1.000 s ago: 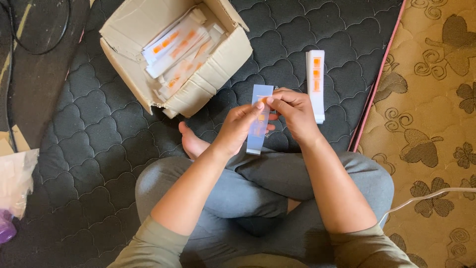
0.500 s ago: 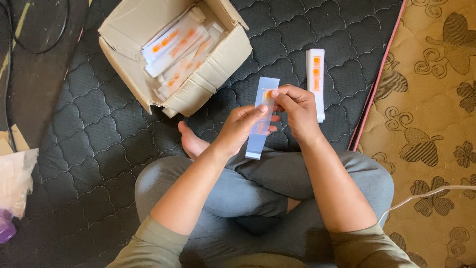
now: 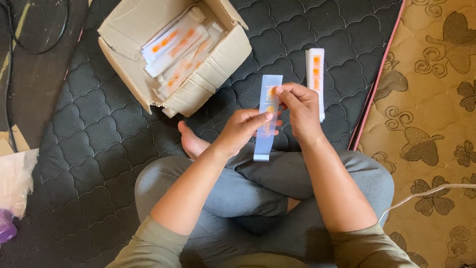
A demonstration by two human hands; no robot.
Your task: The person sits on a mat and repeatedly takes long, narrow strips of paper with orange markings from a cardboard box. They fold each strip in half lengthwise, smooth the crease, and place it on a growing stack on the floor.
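Translucent plastic sleeve [image 3: 267, 119] now sits higher before the person's knees than a second ago, pinched by left hand [image 3: 244, 130] and right hand [image 3: 300, 110], whose fingertips work orange-marked contents inside.

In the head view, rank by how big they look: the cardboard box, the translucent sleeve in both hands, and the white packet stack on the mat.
1. Cardboard box, clearly largest.
2. and 3. Translucent sleeve and white packet stack: the sleeve looks slightly longer, but it is held up nearer the camera, so their order is unsure.
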